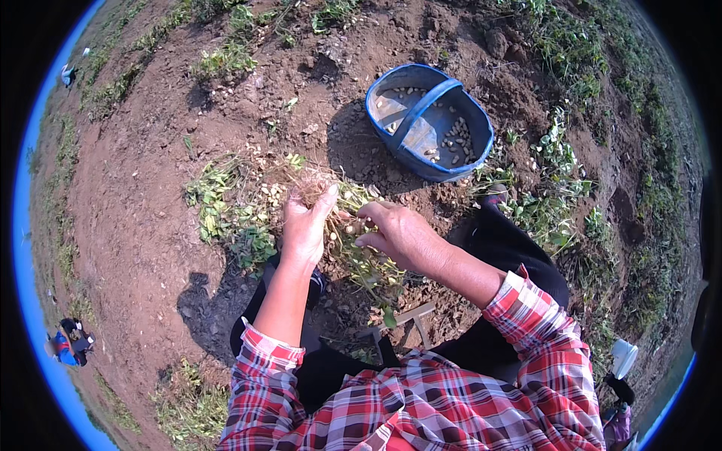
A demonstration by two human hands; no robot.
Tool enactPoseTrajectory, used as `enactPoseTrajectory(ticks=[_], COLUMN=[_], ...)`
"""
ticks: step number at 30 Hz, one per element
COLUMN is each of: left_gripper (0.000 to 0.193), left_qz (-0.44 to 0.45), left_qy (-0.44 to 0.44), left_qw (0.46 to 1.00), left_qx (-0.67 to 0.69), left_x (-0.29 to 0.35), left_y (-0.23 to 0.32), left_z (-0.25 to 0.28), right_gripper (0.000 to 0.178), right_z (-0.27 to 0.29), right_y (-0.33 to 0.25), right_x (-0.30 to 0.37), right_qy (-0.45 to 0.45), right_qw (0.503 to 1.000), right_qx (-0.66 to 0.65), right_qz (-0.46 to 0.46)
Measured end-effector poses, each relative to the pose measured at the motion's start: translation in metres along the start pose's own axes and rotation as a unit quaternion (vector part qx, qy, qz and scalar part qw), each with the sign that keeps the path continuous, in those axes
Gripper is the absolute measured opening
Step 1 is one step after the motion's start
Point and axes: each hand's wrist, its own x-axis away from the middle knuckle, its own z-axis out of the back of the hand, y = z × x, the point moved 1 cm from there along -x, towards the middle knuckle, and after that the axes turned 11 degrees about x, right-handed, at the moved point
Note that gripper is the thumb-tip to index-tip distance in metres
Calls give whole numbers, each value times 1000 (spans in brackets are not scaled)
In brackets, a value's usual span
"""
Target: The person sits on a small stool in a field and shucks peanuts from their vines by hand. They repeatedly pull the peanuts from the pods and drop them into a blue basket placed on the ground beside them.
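Observation:
My left hand grips an uprooted peanut plant by its stems, with pale roots and pods spread at the top. My right hand is closed on a pod cluster of the same plant, just right of the left hand. The plant's green leaves hang down between my forearms toward my lap. A blue basket with a blue handle sits on the soil beyond my right hand, holding several loose peanut pods.
More pulled peanut plants lie on the brown soil left of my hands. Green plants grow at the right. A wooden stool edge shows under me. Another person crouches at the far left.

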Motion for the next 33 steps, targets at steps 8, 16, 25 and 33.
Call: enactPoseTrajectory(ticks=[8,16,25,33], left_gripper=[16,13,16,19], left_qz=[18,27,-4,-53], left_qy=[86,95,153,128], left_qw=[996,995,988,989], left_qx=[-18,-34,-20,-56], left_x=[4,10,3,10], left_y=[17,13,17,4], left_z=[-7,-9,0,-11], right_gripper=[15,14,17,30], right_z=[2,7,15,-6], right_y=[-24,-41,-50,-26], right_x=[-1,10,20,-3], right_qy=[-67,-110,-16,-82], right_qw=[992,985,991,957], right_qx=[-37,-78,-51,-255], right_qz=[99,108,122,-109])
